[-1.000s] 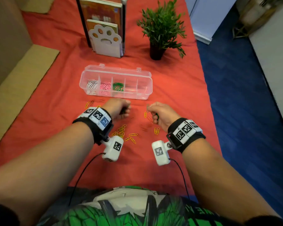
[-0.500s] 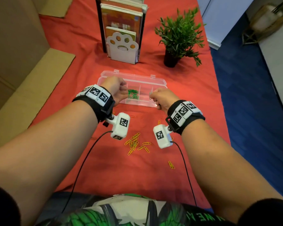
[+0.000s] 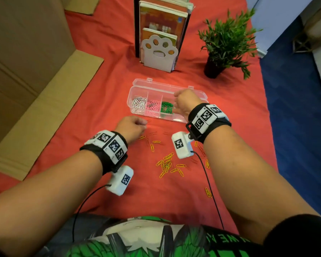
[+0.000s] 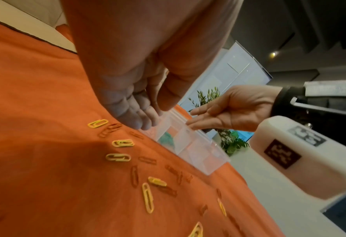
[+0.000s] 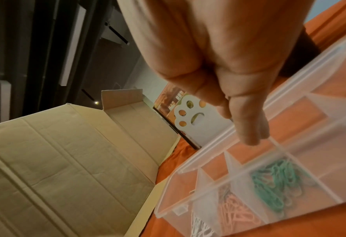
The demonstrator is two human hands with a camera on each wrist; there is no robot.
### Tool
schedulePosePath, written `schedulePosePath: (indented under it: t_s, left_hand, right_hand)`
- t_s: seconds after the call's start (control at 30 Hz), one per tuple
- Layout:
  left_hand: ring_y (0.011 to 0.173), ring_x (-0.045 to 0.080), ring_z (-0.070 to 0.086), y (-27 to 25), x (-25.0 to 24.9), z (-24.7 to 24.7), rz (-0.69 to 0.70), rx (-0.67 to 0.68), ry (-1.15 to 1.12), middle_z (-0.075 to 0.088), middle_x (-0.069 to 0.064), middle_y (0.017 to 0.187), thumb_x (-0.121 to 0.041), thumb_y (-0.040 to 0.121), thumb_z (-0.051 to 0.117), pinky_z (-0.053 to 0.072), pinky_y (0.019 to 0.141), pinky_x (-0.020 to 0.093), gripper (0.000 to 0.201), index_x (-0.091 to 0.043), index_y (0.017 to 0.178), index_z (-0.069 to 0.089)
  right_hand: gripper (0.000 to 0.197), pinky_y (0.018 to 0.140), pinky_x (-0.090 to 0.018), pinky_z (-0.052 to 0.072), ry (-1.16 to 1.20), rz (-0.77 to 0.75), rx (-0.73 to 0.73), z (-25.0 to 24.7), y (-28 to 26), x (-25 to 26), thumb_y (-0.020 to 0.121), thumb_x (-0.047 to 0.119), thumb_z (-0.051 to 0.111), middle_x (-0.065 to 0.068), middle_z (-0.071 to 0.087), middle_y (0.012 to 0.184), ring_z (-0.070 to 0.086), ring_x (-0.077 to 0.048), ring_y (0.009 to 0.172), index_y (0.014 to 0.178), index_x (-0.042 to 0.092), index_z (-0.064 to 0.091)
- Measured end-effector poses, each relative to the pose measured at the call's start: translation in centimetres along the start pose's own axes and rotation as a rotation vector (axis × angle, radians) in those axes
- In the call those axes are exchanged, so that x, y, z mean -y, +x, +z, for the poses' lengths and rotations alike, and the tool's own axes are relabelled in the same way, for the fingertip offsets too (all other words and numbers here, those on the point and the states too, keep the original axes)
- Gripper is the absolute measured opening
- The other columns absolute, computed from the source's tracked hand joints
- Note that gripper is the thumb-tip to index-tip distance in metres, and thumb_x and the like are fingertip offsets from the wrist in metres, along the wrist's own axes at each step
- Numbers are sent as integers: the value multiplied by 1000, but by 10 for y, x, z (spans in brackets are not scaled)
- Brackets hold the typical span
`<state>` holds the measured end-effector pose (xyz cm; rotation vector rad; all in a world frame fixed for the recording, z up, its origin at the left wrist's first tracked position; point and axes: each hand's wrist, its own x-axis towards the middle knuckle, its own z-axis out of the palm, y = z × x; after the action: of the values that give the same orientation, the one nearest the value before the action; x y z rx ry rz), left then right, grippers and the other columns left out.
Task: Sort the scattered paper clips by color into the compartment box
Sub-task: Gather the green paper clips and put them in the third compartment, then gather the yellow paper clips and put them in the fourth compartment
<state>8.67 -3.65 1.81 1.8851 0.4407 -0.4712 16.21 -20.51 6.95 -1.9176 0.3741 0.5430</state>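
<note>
The box [image 3: 196,93], at frame centre, already holds white, pink and green clips. Yellow clips [image 3: 167,162] and red ones remain below it. The right hand [image 3: 183,102] hovers released over the box; the left hand [image 3: 132,127] looks empty, loosely curled.

Seen from the head camera, high and angled down, the compartment box [image 3: 157,89] sits mid-frame beyond both forearms. The left wrist camera looks low across the cloth from the box's near side, past close fingers. The right wrist camera hangs right over the box [image 5: 218,184], facing its far-left side. All three views share the box.
</note>
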Motion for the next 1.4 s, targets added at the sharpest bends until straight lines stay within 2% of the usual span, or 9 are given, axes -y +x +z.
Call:
schedulePosePath:
  t_s: [0.13,0.27,0.37,0.5,0.63,0.8,0.93,1.07,1.4]
  left_hand:
    - [56,7,49,-10,30,2,47,32,171,57,-8,65,-10,81,66,43,69,23,10,-19,82,68]
    - [69,11,57,-24,40,8,58,40,305,65,-3,75,-14,79,68,44,69,20,10,-19,86,71]
    - [78,17,63,-28,28,11,114,1,355,67,0,78,-19,78,69,46,75,24,8,-19,85,73]
    - [79,19,62,-17,-16,4,341,-194,481,73,7,90,-22,80,66,42,71,22,14,-17,90,75]
    - [98,31,61,13,-60,-9,484,-299,748,66,12,105,-24,83,64,50,90,35,16,-19,94,74]
    - [89,25,66,59,-83,4,275,-63,1081,72,6,96,-18,84,60,57,82,37,17,-14,94,73]
    - [84,33,64,75,-89,17,179,-9,1313,63,14,86,-12,81,58,56,79,41,20,-2,97,63]
    - [98,34,62,67,-92,26,210,-42,1420,61,14,94,-9,81,58,51,85,43,23,-4,103,61]
    - [83,30,64,56,-92,28,265,-40,1436,57,6,76,-7,80,55,45,66,31,12,-12,88,61]
  right_hand:
    - [22,92,-44,53,36,-45,-102,-7,-10,-14,88,0,47,-10,60,93,59,-24,86,99,11,63]
    - [30,79,-35,51,-113,-71,-105,-14,-36,-48,88,1,47,-6,62,92,57,-18,79,72,24,57]
    - [24,70,-21,43,-343,-87,-74,-18,-53,-76,88,4,47,1,59,89,53,-13,78,89,19,66]
    - [23,79,-20,38,-463,-96,-25,-15,-70,-91,89,8,48,1,57,91,52,-14,87,103,12,66]
    - [24,91,-27,43,-493,-160,-64,-7,-77,-92,89,9,50,-8,57,109,58,-23,100,106,13,65]
    - [53,111,-41,31,-684,-354,-223,-5,-76,-89,86,11,50,-5,40,141,31,-25,134,137,20,43]
    - [71,116,-55,9,-931,-307,-176,-6,-63,-90,86,11,49,-1,9,159,2,-26,147,148,22,16]
    - [72,116,-56,6,-964,-231,-78,-6,-51,-95,88,14,46,-1,0,160,-3,-28,147,149,21,8]
    - [77,119,-49,13,-895,-224,34,-14,-47,-96,89,19,50,-1,-6,160,-9,-28,147,150,20,2]
